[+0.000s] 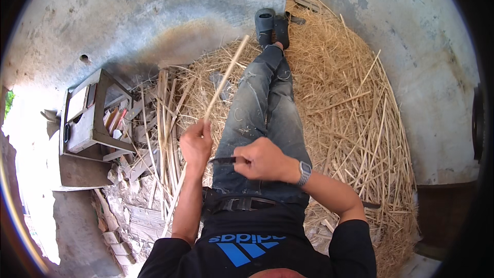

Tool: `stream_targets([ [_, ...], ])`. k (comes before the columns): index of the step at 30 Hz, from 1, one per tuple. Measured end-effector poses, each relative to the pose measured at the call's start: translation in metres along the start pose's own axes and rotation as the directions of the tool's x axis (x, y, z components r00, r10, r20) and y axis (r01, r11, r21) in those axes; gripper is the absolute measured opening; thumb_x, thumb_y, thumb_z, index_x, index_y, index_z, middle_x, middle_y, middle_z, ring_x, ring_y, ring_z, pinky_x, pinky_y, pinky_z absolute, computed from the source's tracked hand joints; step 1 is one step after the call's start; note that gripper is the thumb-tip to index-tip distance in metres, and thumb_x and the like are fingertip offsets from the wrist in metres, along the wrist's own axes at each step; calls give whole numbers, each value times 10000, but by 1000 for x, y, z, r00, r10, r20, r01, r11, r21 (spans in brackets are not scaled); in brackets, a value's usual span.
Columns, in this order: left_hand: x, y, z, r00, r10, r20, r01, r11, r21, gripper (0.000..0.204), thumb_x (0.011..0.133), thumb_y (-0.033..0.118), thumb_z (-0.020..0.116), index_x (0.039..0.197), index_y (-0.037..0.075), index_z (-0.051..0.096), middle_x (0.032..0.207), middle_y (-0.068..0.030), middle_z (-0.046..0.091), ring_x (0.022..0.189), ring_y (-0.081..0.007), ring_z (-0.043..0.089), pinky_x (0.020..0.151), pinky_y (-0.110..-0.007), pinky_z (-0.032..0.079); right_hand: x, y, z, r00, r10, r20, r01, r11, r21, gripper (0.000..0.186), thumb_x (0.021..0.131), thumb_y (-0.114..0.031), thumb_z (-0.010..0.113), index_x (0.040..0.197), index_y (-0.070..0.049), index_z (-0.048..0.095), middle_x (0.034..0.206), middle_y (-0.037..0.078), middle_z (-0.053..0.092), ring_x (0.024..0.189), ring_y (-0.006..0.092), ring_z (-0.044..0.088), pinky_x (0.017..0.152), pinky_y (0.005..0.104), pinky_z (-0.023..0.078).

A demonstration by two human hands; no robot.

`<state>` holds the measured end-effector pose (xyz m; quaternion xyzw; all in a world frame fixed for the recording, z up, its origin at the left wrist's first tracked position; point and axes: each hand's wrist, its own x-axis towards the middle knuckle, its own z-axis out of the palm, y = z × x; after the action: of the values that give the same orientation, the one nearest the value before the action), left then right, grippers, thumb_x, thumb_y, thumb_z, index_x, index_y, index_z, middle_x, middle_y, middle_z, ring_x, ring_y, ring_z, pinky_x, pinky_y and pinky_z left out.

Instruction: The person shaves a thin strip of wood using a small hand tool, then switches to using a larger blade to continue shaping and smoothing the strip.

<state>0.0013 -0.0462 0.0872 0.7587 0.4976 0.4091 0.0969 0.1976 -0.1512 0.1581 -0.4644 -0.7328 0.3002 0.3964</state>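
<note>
A long pale wooden strip [226, 78] rises diagonally from my left hand [196, 144], whose fingers are closed around it. My right hand [261, 160] grips a dark knife [222, 159], its thin blade pointing left toward my left wrist, over my thighs. My outstretched legs in worn grey jeans [247, 103] lie crossed at the ankles, with grey slip-on shoes [264, 23] near the far wall.
Straw and split strips [355, 128] cover the floor on both sides. A worn wooden cabinet [92, 141] with assorted items stands at left beside a bright opening. Weathered concrete walls [422, 51] enclose the space. Loose board pieces [116, 237] lie at lower left.
</note>
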Motion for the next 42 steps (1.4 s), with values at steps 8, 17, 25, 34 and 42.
stream_targets([
  [8, 27, 11, -27, 861, -233, 451, 466, 715, -521, 279, 1049, 231, 704, 1031, -31, 797, 667, 41, 570, 554, -40, 416, 484, -272, 305, 16, 17, -68, 768, 344, -540, -346, 933, 101, 340, 875, -276, 844, 1069, -28, 713, 549, 5, 545, 494, 80, 511, 501, 285, 393],
  [17, 7, 50, -7, 745, -40, 666, 517, 665, -539, 309, 1079, 257, 653, 1159, -13, 779, 671, 29, 608, 557, -20, 457, 502, -225, 323, 27, 31, -47, 816, 432, -385, -341, 896, 283, 301, 929, -229, 826, 1114, -10, 736, 657, -67, 576, 582, 6, 488, 524, 217, 357],
  [25, 8, 29, -26, 680, -36, 732, 548, 687, -476, 261, 1082, 223, 646, 1121, 0, 776, 697, 32, 612, 573, -15, 467, 524, -213, 348, 27, 61, -78, 709, 496, -501, -192, 820, 539, 184, 973, -175, 764, 988, 8, 767, 718, -52, 647, 628, 22, 538, 559, 232, 407],
  [34, 3, -19, -49, 652, 34, 757, 477, 758, -445, 234, 1069, 206, 667, 1070, -11, 755, 735, 23, 643, 628, -27, 515, 542, -227, 389, 11, 70, -116, 633, 591, -500, -114, 709, 696, 182, 1007, -171, 728, 1077, -5, 751, 578, -86, 474, 416, 8, 370, 398, 220, 272],
  [42, 9, -50, -98, 578, -62, 814, 520, 797, -308, 196, 1053, 165, 683, 1037, -19, 750, 734, 25, 656, 631, -27, 503, 554, -240, 393, 3, 90, -153, 483, 597, -640, 45, 713, 699, 222, 1004, -197, 726, 1110, -3, 744, 628, -101, 407, 467, 15, 351, 416, 217, 284],
])
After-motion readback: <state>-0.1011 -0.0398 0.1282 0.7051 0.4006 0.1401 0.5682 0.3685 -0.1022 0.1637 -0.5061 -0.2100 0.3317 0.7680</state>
